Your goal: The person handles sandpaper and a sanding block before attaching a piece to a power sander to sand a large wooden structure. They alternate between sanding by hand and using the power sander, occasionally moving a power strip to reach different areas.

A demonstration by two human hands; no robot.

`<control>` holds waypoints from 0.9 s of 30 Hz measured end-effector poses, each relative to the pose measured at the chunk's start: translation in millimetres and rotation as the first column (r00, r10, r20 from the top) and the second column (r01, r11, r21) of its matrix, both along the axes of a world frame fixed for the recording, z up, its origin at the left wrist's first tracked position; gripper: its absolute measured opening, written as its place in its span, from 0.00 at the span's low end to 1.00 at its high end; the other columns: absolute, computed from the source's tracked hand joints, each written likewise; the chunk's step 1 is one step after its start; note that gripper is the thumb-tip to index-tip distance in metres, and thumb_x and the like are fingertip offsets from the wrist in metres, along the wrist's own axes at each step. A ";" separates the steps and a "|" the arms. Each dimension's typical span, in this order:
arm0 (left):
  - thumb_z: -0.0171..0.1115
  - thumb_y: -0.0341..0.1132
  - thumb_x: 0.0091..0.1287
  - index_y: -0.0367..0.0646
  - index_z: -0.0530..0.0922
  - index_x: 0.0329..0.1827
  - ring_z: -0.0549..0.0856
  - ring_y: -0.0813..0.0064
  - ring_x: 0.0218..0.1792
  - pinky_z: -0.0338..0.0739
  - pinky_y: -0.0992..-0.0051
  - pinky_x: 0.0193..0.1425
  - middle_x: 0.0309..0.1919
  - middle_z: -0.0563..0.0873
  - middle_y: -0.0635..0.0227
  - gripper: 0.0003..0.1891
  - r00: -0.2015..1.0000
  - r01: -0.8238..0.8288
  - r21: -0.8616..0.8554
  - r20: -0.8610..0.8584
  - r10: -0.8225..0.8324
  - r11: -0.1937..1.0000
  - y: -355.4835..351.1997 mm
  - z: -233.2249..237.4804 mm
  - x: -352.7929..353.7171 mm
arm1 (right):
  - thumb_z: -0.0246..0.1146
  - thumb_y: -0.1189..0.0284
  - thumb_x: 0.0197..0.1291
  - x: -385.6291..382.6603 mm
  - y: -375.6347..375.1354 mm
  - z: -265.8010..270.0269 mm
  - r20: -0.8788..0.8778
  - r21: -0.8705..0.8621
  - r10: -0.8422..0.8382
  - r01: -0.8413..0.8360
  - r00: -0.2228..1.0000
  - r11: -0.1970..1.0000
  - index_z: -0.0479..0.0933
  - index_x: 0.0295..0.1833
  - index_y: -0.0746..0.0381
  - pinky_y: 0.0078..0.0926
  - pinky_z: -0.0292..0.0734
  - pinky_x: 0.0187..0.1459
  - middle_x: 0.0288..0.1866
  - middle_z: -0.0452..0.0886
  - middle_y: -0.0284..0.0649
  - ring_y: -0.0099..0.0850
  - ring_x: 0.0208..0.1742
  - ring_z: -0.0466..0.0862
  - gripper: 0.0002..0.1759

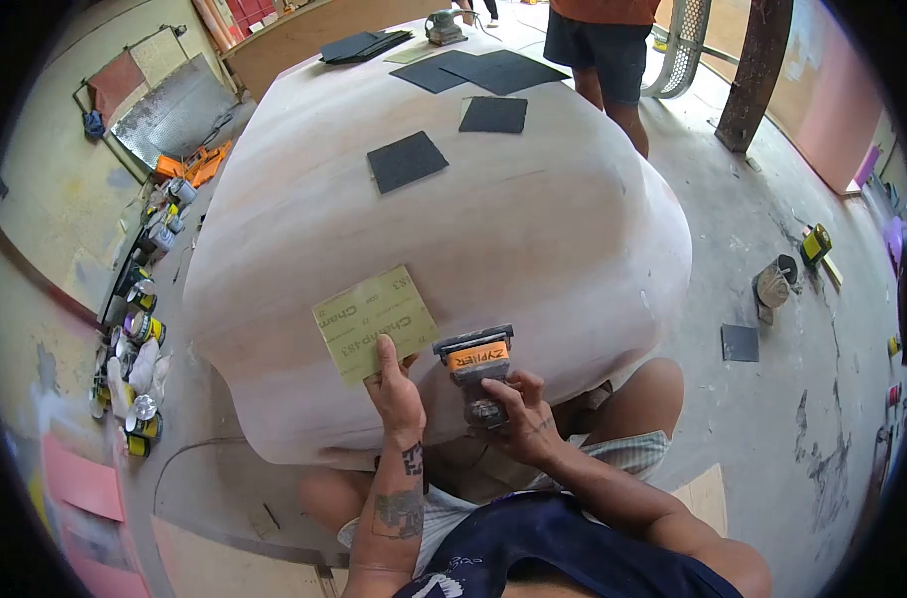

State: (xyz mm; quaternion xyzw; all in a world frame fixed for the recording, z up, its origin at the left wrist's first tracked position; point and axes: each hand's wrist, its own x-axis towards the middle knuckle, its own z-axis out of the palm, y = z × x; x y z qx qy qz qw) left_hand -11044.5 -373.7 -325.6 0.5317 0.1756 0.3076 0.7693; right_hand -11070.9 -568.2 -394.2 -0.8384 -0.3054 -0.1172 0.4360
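Sandpaper (374, 321), in the head view, is pinched in the fingers of the left hand (398, 395); the fingers of the right hand (521, 414) grasp a sander (476, 367) just beside it. Whether either touches the pale panel (533, 239) is hard to tell.

We've got a printed yellow sheet (364, 317) in our L hand (398, 399) – thumb (387, 357) on its face – and a sander (473, 381) w/ orange ZYPHER label (479, 356) in our R hand (525, 421). Big pale curved panel (533, 229) ahead, dark sheets (408, 161) on top, person (601, 45) standing at far R.
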 end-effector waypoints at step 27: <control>0.55 0.35 0.80 0.38 0.76 0.48 0.80 0.79 0.25 0.70 0.79 0.28 0.28 0.82 0.69 0.09 0.965 -0.125 0.326 -0.181 0.191 0.937 63.3 15.8 -55.1 | 0.80 0.67 0.48 2.5 -3.7 0.2 -0.105 0.162 0.091 -0.073 0.990 0.984 0.64 0.74 0.43 0.44 0.81 0.60 0.66 0.57 0.48 0.49 0.62 0.74 0.48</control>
